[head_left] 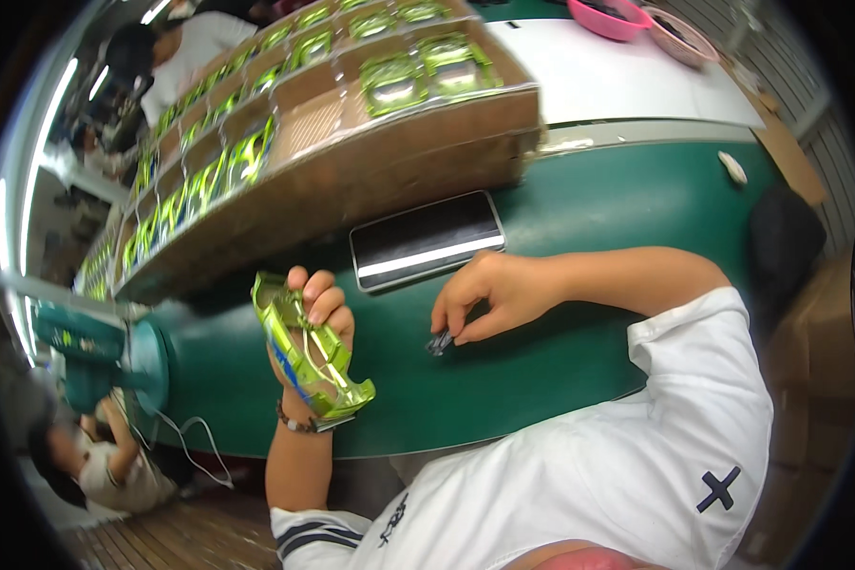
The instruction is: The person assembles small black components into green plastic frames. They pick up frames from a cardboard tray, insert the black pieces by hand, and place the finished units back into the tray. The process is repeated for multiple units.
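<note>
My left hand (325,309) is closed around a shiny lime-green plastic shell (315,366), long and curved, with openings in it and a blue strip along one side. The shell is held tilted above the green tabletop. To the right, my right hand (489,294) pinches a small dark part (438,343) with a clear-looking edge between thumb and fingertips. Its exact kind is too small to make out. The two hands are apart, and the small part does not touch the shell.
A phone (427,239) lies on the green table (636,204) beyond my hands. Behind it stands a large divided cardboard box (399,152) of similar green shells. Pink baskets (610,17) sit at the far right, a teal fan (147,366) at the left. Other people are at the left.
</note>
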### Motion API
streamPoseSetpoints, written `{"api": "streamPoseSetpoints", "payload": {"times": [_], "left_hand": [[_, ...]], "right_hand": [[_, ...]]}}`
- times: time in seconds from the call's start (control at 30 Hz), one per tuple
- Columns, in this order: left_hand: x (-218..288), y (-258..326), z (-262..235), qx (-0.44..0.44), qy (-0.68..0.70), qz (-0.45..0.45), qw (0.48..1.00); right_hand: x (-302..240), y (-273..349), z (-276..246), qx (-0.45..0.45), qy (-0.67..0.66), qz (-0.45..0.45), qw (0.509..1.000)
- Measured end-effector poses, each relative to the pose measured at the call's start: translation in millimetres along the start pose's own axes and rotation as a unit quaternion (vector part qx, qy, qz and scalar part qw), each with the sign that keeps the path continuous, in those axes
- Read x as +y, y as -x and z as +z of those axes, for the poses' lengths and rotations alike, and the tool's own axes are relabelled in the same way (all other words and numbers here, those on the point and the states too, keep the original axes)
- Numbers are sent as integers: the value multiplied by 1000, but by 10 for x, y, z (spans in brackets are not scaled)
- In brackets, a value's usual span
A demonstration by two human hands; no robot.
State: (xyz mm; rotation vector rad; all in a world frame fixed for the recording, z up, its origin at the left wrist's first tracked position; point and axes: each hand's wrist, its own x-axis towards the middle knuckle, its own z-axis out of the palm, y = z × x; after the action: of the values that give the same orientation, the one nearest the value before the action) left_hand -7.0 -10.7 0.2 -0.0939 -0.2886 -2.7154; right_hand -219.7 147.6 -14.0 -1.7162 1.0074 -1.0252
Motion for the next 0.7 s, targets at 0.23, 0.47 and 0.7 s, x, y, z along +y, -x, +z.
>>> {"api": "streamPoseSetpoints", "payload": {"times": [0.23,0.47,0.7], "left_hand": [[-11,69,-34,-13,-75,-3,997],[-78,12,-98,22,-82,-37,996],[-109,0,-183,71,-152,1,986]], "right_hand": [[-251,412,-870,-164,51,124,977],[81,1321,-2392,328,89,186,922],[945,1021,-3286,525,292,205,773]]}}
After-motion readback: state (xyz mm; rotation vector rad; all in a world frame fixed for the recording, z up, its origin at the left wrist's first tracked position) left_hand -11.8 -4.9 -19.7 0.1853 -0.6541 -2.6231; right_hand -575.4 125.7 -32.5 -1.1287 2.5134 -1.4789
